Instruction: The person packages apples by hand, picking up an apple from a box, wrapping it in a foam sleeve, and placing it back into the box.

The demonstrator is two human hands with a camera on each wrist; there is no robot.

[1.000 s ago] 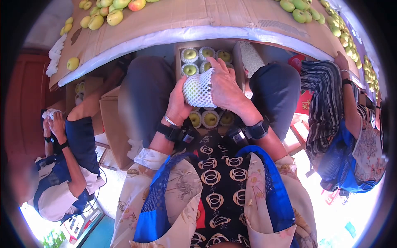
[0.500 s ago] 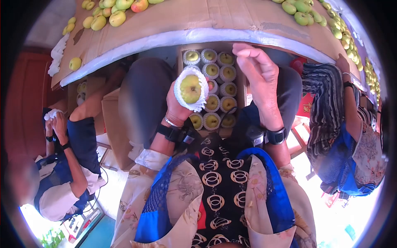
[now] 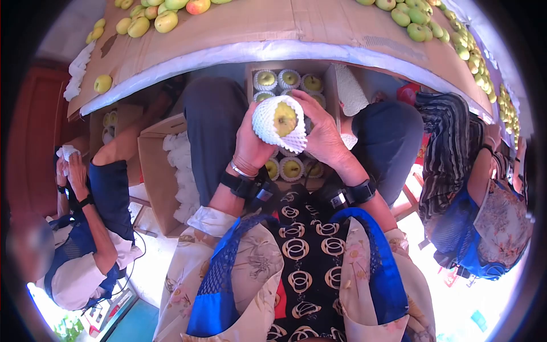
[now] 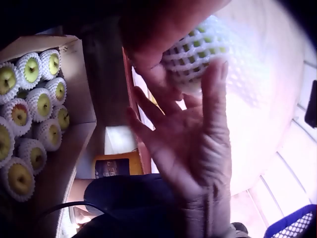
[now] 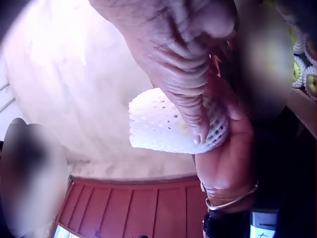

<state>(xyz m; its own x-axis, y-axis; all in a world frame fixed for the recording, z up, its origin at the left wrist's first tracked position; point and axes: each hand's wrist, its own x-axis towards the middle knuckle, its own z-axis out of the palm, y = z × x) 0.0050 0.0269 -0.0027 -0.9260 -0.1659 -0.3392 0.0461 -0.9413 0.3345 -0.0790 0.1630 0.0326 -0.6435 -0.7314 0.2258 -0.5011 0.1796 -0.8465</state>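
Note:
An apple [image 3: 285, 118] in a white foam net sleeve [image 3: 266, 124] is held up between the hands over a cardboard box [image 3: 331, 82]. My left hand [image 3: 249, 142] grips the sleeved apple from its left side. On its other side, my right hand [image 3: 327, 134] has thumb and fingers at the sleeve. In the right wrist view, the right thumb presses on the net [image 5: 158, 121], whose loose end sticks out past the fruit. The left wrist view shows several right-hand fingers spread away from the apple. Below, the box holds rows of sleeved apples [image 3: 292, 169], partly hidden by the hands.
A cardboard-covered table [image 3: 325, 28] with loose apples [image 3: 166, 21] spans the far side. At left an open carton [image 3: 156, 171] contains white foam nets [image 3: 179, 171]. Other people sit on both sides; the left one [image 3: 74, 171] holds something white.
My right hand came off the sleeved apple half a second ago and has returned to its right side. The apple stayed in my left hand. At right, another person's hand has drawn back from the table.

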